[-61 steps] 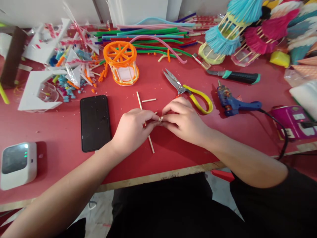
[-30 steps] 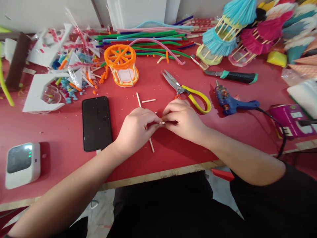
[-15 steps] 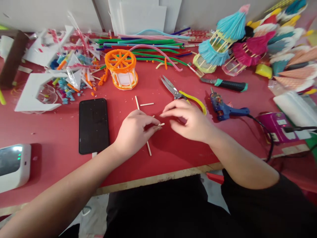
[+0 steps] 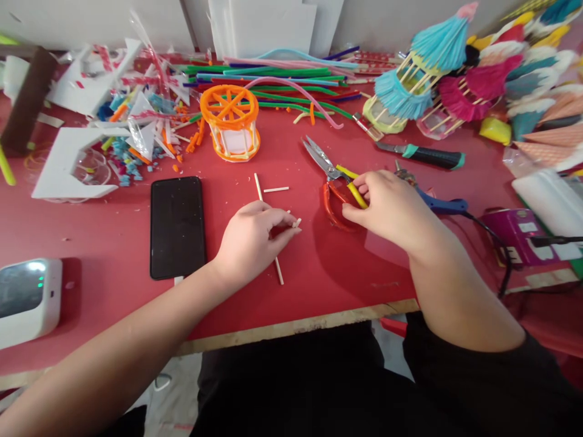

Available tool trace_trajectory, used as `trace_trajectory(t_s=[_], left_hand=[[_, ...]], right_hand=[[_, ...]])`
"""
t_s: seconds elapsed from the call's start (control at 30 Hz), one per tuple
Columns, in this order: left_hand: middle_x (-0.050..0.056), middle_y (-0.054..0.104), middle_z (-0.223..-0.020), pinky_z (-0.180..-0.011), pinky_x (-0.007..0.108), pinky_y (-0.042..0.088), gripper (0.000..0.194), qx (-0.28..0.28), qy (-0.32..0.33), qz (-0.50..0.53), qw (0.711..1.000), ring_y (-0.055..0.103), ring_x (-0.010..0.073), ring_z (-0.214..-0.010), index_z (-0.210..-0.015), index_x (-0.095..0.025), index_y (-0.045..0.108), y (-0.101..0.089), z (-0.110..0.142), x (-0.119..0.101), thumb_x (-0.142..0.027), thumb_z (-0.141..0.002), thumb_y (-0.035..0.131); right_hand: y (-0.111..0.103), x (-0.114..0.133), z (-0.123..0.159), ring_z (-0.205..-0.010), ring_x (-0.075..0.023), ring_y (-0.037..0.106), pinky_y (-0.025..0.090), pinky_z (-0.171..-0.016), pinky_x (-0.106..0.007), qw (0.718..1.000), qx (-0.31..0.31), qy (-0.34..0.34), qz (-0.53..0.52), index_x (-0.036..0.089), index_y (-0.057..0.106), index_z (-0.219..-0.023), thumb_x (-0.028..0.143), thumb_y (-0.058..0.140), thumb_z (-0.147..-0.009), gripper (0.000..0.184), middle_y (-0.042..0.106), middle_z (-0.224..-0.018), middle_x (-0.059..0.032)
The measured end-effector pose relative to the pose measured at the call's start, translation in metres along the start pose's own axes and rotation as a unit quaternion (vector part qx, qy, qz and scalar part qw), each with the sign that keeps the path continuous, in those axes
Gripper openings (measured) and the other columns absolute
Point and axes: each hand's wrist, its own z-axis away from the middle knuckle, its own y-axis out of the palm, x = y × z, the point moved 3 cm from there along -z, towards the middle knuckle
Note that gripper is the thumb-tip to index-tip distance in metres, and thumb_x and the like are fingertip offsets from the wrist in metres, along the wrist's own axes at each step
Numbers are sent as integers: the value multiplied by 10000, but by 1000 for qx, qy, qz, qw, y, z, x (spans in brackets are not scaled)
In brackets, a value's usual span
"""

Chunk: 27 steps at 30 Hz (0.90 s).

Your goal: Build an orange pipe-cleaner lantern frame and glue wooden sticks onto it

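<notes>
My left hand rests on the red table, fingers pinched on a small bundle of short wooden sticks. A long wooden stick lies under that hand, with a short stick beside it. My right hand is off to the right, fingers closing round the yellow and red handles of the scissors, whose blades point up-left. The glue gun lies just behind that hand.
A black phone lies left of my left hand. An orange pipe-cleaner lantern stands behind, with a row of coloured pipe cleaners, paper scraps, a utility knife, tasselled lanterns and a white device at the left edge.
My right hand has let go of the stick bundle and moved right onto the scissors' handles. The left hand stays put, still pinching the sticks.
</notes>
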Motion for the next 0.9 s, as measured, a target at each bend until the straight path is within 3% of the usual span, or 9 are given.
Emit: trace_trajectory(t_s=[0.17,0.33,0.5,0.6,0.73,0.9], left_hand=[[43,725,-808,-658,257,519,54,3,-6,13,1000,650,156,-710,-884,-194,760,2,1,1,-239,-859,744],[36,728,-780,-690,262,526,44,4,7,22,1000,662,162,-737,-883,-184,754,3,-2,4,-215,-852,758],[23,744,-750,-715,274,532,53,6,19,18,1000,654,162,-726,-873,-196,765,4,-4,5,-247,-858,768],[39,771,-790,-749,296,542,86,5,42,14,999,673,178,-760,-916,-204,785,7,-4,7,-271,-886,740],[46,786,-799,-790,320,559,91,9,56,18,998,702,196,-798,-935,-207,797,10,-6,8,-225,-886,722],[24,801,-841,-784,307,584,68,17,-22,100,995,738,186,-802,-853,-206,796,-8,-10,-5,-234,-872,737]], right_hand=[[2,2,-4,-683,-249,626,534,-666,-428,997,-18,2,78,192,663,-817,340,762,-621,265,669,-745,-72],[-5,-3,-5,-784,-308,673,539,-723,-470,997,-5,52,54,183,670,-927,245,724,-621,317,724,-874,-116],[-26,3,4,-851,-302,670,520,-763,-455,997,-51,-53,-27,234,595,-832,392,669,-746,194,714,-924,-128],[-46,6,13,-683,-230,577,459,-641,-393,992,-59,-93,-63,285,444,-697,603,649,-790,390,599,-714,-78],[-60,0,23,-539,-152,387,352,-548,-356,988,24,-92,-124,289,338,-644,698,636,-794,528,415,-588,8],[-47,-19,43,-511,-121,335,263,-481,-300,954,241,-7,-179,253,418,-647,783,569,-793,570,337,-565,44]])
